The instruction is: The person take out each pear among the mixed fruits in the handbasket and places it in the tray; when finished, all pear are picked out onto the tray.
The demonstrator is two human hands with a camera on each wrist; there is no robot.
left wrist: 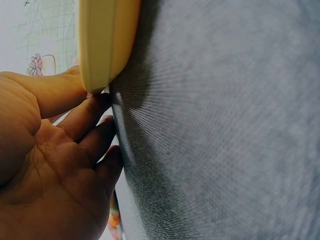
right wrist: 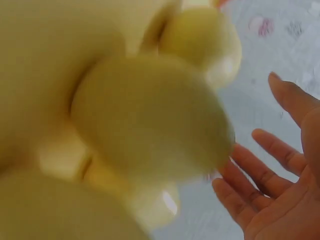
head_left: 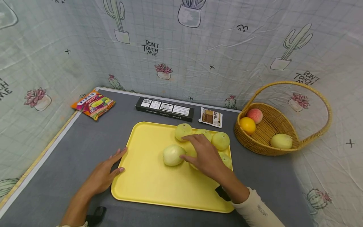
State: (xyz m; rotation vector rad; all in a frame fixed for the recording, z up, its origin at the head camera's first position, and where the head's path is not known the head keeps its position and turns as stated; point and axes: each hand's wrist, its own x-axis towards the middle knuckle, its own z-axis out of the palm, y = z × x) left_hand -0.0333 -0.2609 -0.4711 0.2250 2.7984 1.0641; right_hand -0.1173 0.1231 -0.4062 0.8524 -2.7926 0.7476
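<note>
A yellow tray (head_left: pixel 144 186) lies on the grey table, with several round, pale yellow-green fruits crowded on its right half. One larger pale green fruit (head_left: pixel 172 155) sits near the tray's middle, left of the others. My right hand (head_left: pixel 205 157) hovers over the group, thumb and forefinger apart beside that fruit; contact is unclear. In the right wrist view its fingers (right wrist: pixel 265 172) are spread and hold nothing, near a blurred fruit (right wrist: pixel 150 117). My left hand (head_left: pixel 99 176) rests at the tray's left edge with extended fingers, the thumb against the rim (left wrist: pixel 97 50).
A wicker basket (head_left: pixel 255 142) at the right holds a peach (head_left: pixel 254 115), an orange fruit (head_left: pixel 247 125) and a pale oval fruit (head_left: pixel 281 141). Along the back lie a colourful snack bag (head_left: pixel 95 104), a long black box (head_left: pixel 164 109) and a small brown-white packet (head_left: pixel 211 117).
</note>
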